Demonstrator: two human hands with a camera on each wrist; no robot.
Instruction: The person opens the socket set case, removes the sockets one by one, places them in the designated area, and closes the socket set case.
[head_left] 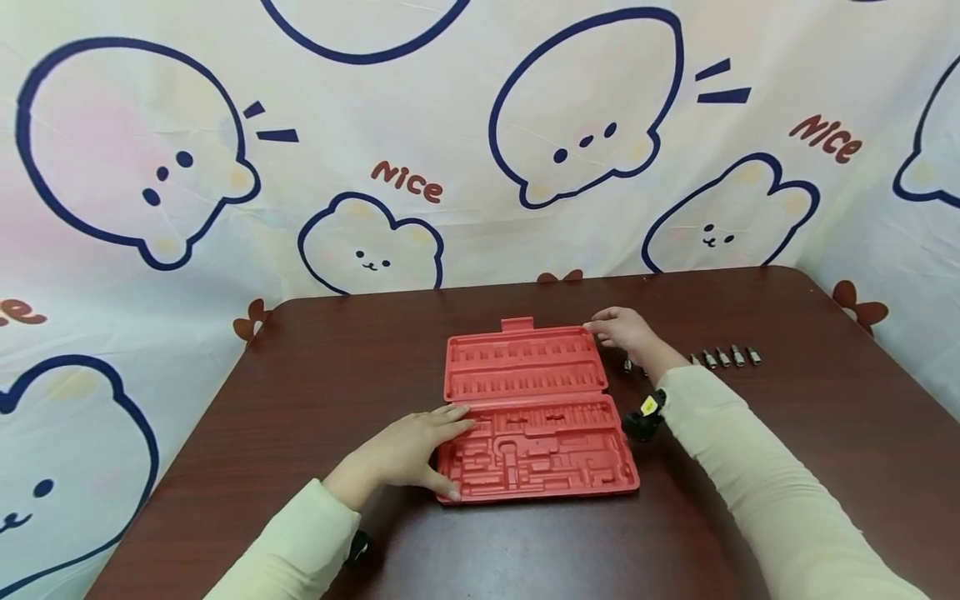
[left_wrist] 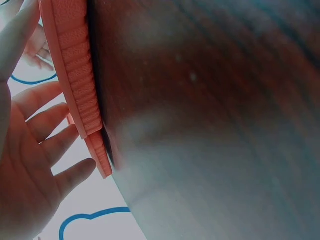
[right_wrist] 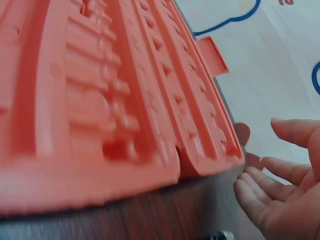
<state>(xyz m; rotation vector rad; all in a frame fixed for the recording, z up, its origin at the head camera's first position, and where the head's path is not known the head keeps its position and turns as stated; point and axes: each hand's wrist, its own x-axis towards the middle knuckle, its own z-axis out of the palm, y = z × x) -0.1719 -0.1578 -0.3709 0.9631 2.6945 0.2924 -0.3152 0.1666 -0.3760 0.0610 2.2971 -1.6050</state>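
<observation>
A red plastic tool case (head_left: pixel 547 451) lies unfolded on the table, its moulded slots bare and its lid half (head_left: pixel 525 363) toward the back. My left hand (head_left: pixel 411 446) rests at the case's left side, fingers spread over the edge and thumb at the front left corner. In the left wrist view, the fingers of that hand (left_wrist: pixel 35 150) reach along the case's ribbed side (left_wrist: pixel 77 65). By the lid's back right corner is my right hand (head_left: pixel 628 333). The right wrist view has this hand (right_wrist: pixel 285 185) with loosely extended fingers and nothing between them.
Several small metal sockets (head_left: pixel 723 357) stand in a row on the dark brown table (head_left: pixel 345 350), right of the right forearm. Another metal piece (head_left: pixel 627 365) shows beneath the right wrist. A cartoon-printed cloth (head_left: pixel 465 125) hangs behind the table.
</observation>
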